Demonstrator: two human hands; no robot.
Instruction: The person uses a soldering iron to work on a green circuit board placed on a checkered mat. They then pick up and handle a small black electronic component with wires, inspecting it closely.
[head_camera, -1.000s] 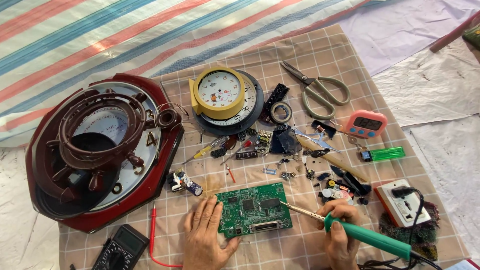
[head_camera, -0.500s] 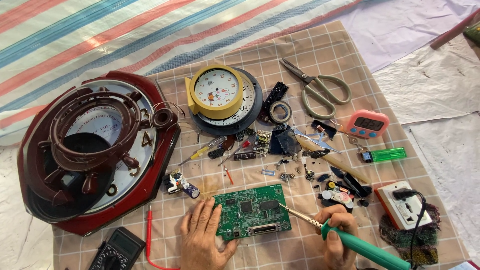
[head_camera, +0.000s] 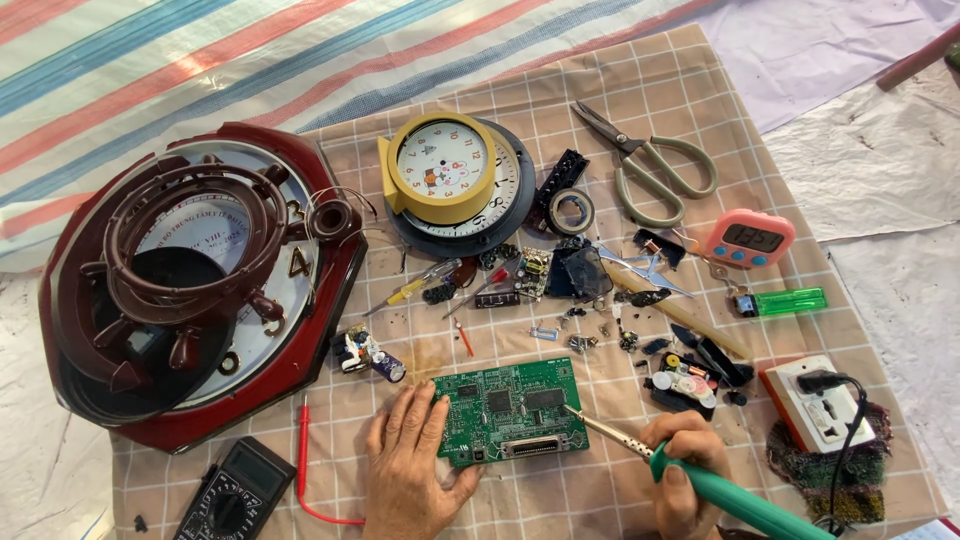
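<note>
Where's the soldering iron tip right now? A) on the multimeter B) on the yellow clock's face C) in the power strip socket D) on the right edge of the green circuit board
D: the right hand holds the green-handled soldering iron with its metal tip meeting the right edge of the green circuit board, while the left hand pins down the board's left side.

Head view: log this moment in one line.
left hand: pressing flat green circuit board | right hand: gripping green-handled soldering iron | tip: on board's right edge | surface: checked beige cloth
</note>
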